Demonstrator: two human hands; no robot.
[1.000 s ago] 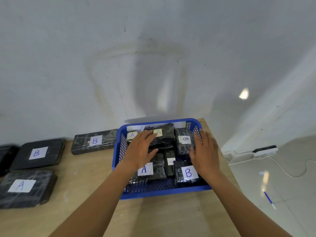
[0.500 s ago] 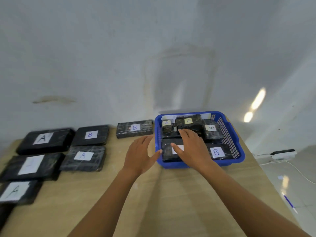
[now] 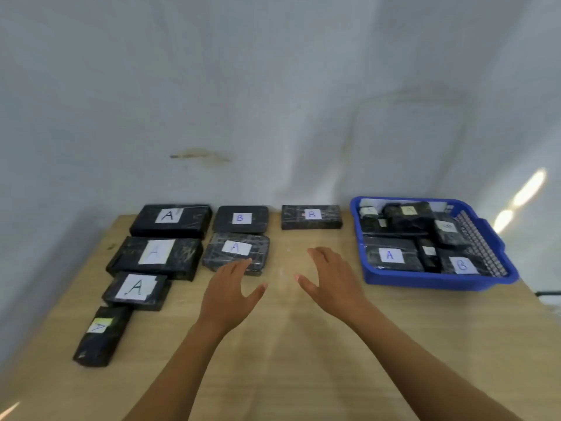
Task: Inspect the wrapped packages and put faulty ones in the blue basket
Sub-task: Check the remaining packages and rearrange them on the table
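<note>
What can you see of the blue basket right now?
The blue basket is a shallow rectangular plastic-looking tray with slotted walls and a flared rim. It sits flat on the wooden table at its far right, holding several black wrapped packages, some labelled A or B. The left hand and right hand are clear of it.

light: dim, cool, even | glare: two bright streaks on the wall (image 3: 529, 187) at right, pale sheen mid-table (image 3: 282, 329) | shadows: soft, thin under the packages (image 3: 185, 259) | focus: slight blur throughout, labels (image 3: 389, 255) smeared | edges: wide-angle bowing, corners stretched
</note>
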